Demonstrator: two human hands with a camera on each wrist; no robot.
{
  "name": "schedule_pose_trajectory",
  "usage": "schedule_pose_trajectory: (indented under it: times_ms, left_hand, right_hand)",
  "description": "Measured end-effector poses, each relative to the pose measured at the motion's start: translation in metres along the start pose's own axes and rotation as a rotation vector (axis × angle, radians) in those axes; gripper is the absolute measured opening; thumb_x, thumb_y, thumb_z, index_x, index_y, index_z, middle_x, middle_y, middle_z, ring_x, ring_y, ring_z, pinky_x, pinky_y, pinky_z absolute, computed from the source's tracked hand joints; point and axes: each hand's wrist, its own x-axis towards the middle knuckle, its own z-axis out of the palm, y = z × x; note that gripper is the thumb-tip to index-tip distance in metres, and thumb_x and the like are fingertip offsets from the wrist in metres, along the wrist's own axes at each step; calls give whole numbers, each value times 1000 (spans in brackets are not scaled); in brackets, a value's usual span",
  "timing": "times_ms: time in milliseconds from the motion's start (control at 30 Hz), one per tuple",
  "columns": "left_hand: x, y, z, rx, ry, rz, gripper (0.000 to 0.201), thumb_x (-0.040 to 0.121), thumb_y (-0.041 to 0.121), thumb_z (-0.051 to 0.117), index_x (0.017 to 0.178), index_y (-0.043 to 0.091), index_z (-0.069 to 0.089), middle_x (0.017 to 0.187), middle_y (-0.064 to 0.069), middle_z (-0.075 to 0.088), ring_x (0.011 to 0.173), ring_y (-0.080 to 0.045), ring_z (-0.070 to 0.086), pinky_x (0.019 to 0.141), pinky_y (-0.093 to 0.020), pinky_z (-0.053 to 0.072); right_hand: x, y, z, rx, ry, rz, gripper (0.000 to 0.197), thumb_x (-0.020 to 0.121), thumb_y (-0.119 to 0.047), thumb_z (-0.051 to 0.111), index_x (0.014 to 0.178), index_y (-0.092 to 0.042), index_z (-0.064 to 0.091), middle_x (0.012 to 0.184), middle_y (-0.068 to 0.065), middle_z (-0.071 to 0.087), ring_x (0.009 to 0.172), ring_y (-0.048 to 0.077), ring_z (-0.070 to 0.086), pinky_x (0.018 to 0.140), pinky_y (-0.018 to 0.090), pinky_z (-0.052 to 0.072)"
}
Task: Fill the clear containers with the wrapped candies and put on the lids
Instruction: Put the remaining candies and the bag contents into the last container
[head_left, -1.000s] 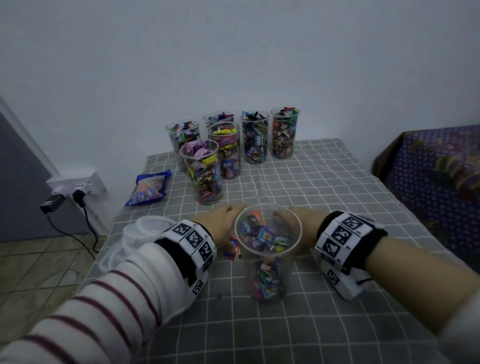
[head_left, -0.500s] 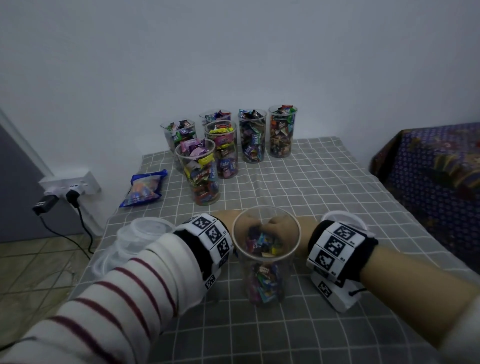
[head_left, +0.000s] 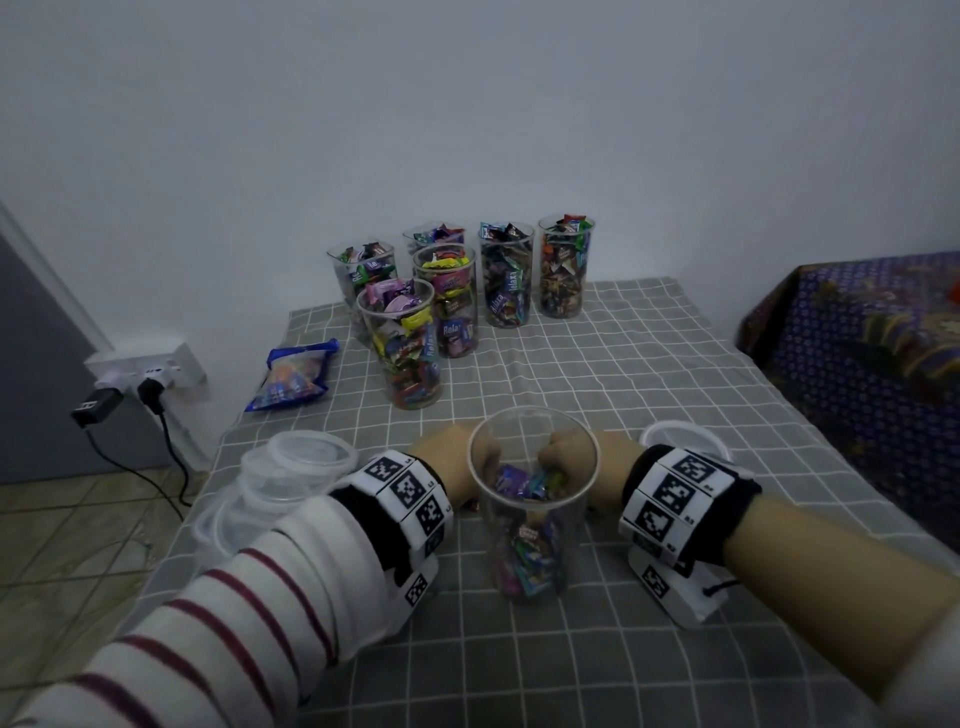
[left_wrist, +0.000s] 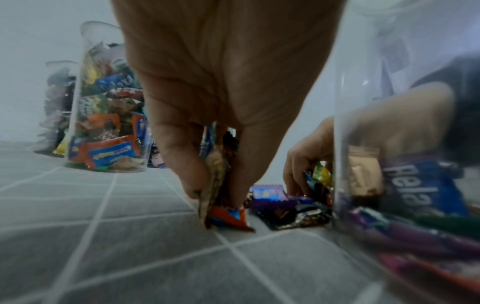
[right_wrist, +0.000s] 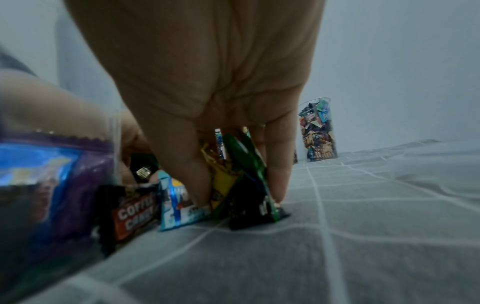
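A clear container (head_left: 532, 499), partly filled with wrapped candies, stands on the checked cloth in front of me. Behind it lies a small heap of loose candies (left_wrist: 285, 207). My left hand (head_left: 452, 467) is down on the cloth left of the heap and pinches several candies (left_wrist: 223, 211) between thumb and fingers. My right hand (head_left: 571, 457) is on the heap's right side, fingers curled round a bunch of candies (right_wrist: 233, 191). Clear lids (head_left: 291, 483) are stacked at the left edge. One more lid (head_left: 680, 436) lies behind my right wrist.
Several filled clear containers (head_left: 457, 296) stand at the back by the wall. A blue candy bag (head_left: 291, 382) lies at the back left. The table drops off at the left above a wall socket (head_left: 145, 374). A patterned cloth (head_left: 857, 364) covers furniture on the right.
Both hands have come down from beside the container's rim to the cloth behind it and closed on candies from the heap. The view has tilted slightly.
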Motion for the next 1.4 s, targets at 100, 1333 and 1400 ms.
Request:
schedule_pose_trajectory:
  times_ms: [100, 1333, 1400]
  left_hand:
    - [-6, -2, 1, -44, 36, -24, 10, 82, 11, 59, 90, 8, 63, 98, -13, 63, 91, -31, 59, 82, -39, 51]
    - [-66, 18, -88, -601, 593, 38, 32, 77, -10, 56, 67, 20, 53, 81, 0, 58, 72, -20, 63, 52, -11, 46]
    - [-68, 20, -89, -606, 596, 36, 31, 78, -8, 57, 69, 21, 53, 81, 0, 59, 72, -19, 65, 54, -14, 49]
  right_hand:
    - [-3, 2, 0, 28, 24, 19, 25, 91, -21, 54, 114, -11, 60, 119, 9, 56, 110, 26, 54, 94, 33, 44]
    - [-77, -53, -68, 175, 575, -265, 16, 83, -19, 65, 98, -14, 63, 92, -4, 53, 81, 8, 44, 67, 18, 32]
    - [-76, -54, -63, 169, 546, -250, 20, 84, -21, 64, 103, -15, 63, 100, -2, 55, 83, 8, 45, 72, 20, 34]
